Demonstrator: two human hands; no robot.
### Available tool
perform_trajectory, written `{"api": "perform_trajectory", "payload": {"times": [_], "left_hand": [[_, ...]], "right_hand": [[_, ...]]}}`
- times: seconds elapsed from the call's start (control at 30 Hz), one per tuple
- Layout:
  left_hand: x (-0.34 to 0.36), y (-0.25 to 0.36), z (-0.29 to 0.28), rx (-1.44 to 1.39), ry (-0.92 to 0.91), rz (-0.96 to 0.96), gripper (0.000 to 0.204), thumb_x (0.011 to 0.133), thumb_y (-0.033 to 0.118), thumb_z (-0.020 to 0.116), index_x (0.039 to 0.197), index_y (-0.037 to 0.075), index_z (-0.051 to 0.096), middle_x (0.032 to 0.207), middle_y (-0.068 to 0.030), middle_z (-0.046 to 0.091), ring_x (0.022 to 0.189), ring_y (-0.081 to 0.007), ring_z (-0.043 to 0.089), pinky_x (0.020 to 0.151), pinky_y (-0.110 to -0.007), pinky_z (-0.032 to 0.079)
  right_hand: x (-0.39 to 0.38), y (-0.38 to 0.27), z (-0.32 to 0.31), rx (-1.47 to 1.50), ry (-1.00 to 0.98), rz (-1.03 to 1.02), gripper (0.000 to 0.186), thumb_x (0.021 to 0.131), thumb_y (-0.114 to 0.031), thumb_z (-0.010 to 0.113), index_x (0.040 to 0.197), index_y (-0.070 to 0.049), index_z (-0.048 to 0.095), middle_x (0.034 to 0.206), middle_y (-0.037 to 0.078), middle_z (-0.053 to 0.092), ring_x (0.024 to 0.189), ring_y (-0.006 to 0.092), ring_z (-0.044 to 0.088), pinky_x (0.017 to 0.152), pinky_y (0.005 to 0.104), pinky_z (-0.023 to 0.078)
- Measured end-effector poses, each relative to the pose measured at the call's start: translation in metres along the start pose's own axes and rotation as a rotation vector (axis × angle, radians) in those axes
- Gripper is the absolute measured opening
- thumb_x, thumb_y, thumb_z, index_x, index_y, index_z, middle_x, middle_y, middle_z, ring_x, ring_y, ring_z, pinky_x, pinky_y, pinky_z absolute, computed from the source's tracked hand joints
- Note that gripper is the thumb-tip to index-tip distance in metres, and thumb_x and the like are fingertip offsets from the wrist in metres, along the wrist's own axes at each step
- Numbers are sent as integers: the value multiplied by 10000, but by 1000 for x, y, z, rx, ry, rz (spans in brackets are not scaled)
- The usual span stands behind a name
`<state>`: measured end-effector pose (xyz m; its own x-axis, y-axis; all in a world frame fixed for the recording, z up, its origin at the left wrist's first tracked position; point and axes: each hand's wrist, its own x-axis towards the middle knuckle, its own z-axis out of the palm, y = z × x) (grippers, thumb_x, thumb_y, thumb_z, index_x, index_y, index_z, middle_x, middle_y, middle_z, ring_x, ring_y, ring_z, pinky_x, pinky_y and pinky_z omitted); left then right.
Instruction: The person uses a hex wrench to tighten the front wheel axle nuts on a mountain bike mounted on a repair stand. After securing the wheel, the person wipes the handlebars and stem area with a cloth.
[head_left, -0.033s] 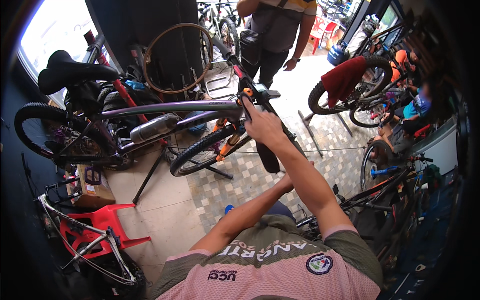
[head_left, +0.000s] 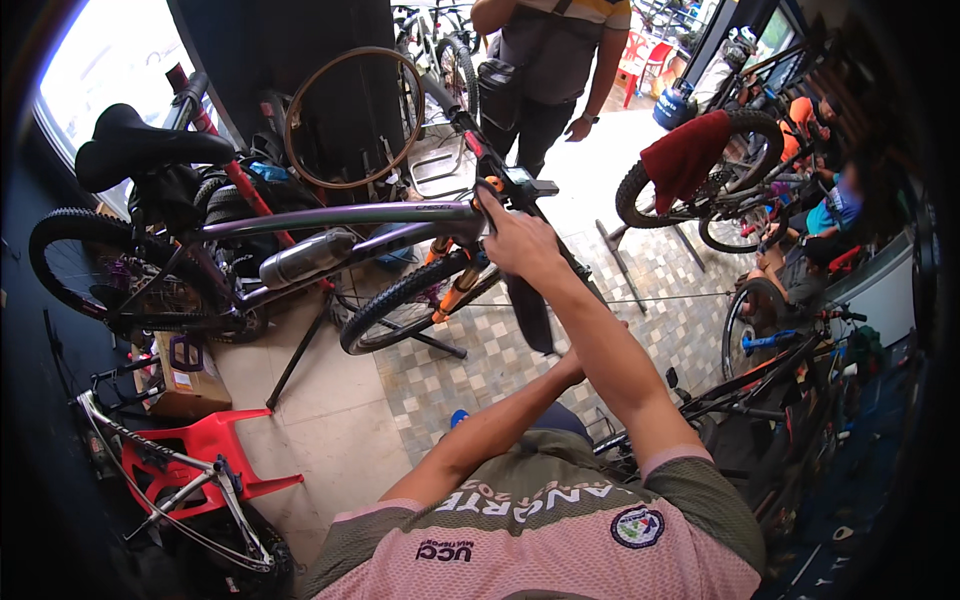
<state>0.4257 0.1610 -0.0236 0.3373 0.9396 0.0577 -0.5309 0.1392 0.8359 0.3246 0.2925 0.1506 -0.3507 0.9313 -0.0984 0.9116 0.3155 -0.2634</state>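
A purple-grey mountain bike [head_left: 340,215] stands raised on a work stand. My right hand [head_left: 520,243] is at its front end, closed around a dark cloth [head_left: 530,312]. Part of this cloth covers the fingers against the frame's head tube, just below the handlebar [head_left: 480,150]; the rest hangs down beneath the hand. Orange fork legs [head_left: 460,290] and the front wheel [head_left: 400,310] are to the left of the hand. My left forearm [head_left: 500,420] reaches up under the right one. The left hand is mostly hidden behind my right forearm, and its fingers cannot be made out.
Beyond the bike stands a person [head_left: 550,80]. A second raised bike carries a red cloth [head_left: 685,160]; people sit farther right. At lower left are a red plastic stool [head_left: 240,440], a white bike frame [head_left: 170,450] and a cardboard box [head_left: 190,385]. Another bike [head_left: 770,360] stands right.
My right hand has shifted slightly left and down at the head tube. The cloth's hanging end has swung a little and reaches lower. My left arm is nearly still.
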Motion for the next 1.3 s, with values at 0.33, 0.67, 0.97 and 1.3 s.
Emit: {"api": "perform_trajectory", "payload": {"times": [0.33, 0.67, 0.97, 1.3], "left_hand": [[14, 14, -5, -53, -66, -386, 387, 1062, 459, 672, 1073, 75, 720, 864, 3, 647, 773, -74, 585, 700, -286, 520], [1, 3, -4, -66, -112, -89, 324, 1106, 374, 630, 1046, 68, 721, 935, 32, 695, 845, -38, 626, 731, -247, 520], [2, 13, 1, 142, -57, 167, 369, 1074, 405, 677, 1082, 40, 724, 886, 3, 696, 769, -73, 635, 694, -285, 538], [12, 31, -2, 24, 73, -306, 545, 983, 438, 788, 1162, 4, 512, 784, -87, 691, 682, -198, 739, 561, -343, 588]], "right_hand": [[-19, 33, 32, 58, -176, 223, 951, 893, -344, 586, 1725, -334, 124, 1138, 254, 753, 1056, 461, 727, 996, 571, 538], [19, 4, 2, 15, -32, 160, 932, 902, -320, 581, 1725, -316, 145, 1149, 282, 746, 1085, 475, 723, 1009, 545, 541], [14, 14, 9, 8, 61, 33, 935, 894, -285, 596, 1716, -347, 155, 1012, 261, 765, 980, 470, 740, 976, 565, 547], [0, 17, 23, 184, -39, 154, 1089, 891, -360, 603, 1678, 29, -41, 1107, 346, 730, 1068, 489, 719, 995, 533, 554]]}}
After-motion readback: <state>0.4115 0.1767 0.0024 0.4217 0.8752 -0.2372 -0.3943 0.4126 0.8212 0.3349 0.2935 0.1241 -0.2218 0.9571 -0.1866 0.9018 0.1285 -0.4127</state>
